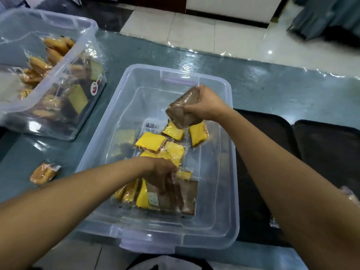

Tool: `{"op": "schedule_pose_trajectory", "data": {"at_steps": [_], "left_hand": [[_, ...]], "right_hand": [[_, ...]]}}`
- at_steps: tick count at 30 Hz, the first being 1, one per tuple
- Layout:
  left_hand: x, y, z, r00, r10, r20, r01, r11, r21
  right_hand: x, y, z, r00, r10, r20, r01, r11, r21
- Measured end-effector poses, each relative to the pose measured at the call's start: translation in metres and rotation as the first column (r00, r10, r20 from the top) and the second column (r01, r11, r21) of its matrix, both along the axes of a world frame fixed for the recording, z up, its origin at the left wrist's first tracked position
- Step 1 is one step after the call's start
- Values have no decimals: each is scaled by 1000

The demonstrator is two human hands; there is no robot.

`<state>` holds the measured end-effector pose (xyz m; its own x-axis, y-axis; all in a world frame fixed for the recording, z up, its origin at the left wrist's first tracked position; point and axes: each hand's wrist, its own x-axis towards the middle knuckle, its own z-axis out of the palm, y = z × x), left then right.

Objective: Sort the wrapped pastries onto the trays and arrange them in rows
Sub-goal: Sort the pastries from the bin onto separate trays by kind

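Our right hand grips a brown pastry over the bin; left hand fingers curl on wrapped pcs below. Carry it level to trays at 3 o'clock, w/o squeezing.

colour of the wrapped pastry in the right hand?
Brown, in clear wrap; the wrapped pastry held by the right hand shows best in the head view.
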<state>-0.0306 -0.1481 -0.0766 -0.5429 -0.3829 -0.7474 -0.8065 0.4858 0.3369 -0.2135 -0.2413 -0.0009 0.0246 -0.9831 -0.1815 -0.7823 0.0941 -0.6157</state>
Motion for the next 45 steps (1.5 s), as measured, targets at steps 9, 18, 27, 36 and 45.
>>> {"op": "schedule_pose_trajectory", "data": {"at_steps": [9, 18, 27, 36, 45], "left_hand": [[18, -7, 9, 969, 155, -191, -141, 986, 83], [-20, 10, -7, 992, 91, -84, -78, 985, 152], [-49, 17, -32, 999, -39, -37, 43, 993, 109], [-1, -34, 66, 687, 367, -627, -505, 862, -49], [-110, -27, 143, 174, 365, -915, -752, 649, 116]], "right_hand": [[-11, 40, 9, 975, -163, 152, 181, 976, -121], [-20, 68, 16, 939, -196, 283, 247, 956, -160], [-61, 86, 14, 674, -359, 645, 475, 880, -6], [-112, 101, 18, 307, -491, 815, 706, 692, 151], [-208, 149, -7, 153, -540, 827, 786, 574, 229]]}}
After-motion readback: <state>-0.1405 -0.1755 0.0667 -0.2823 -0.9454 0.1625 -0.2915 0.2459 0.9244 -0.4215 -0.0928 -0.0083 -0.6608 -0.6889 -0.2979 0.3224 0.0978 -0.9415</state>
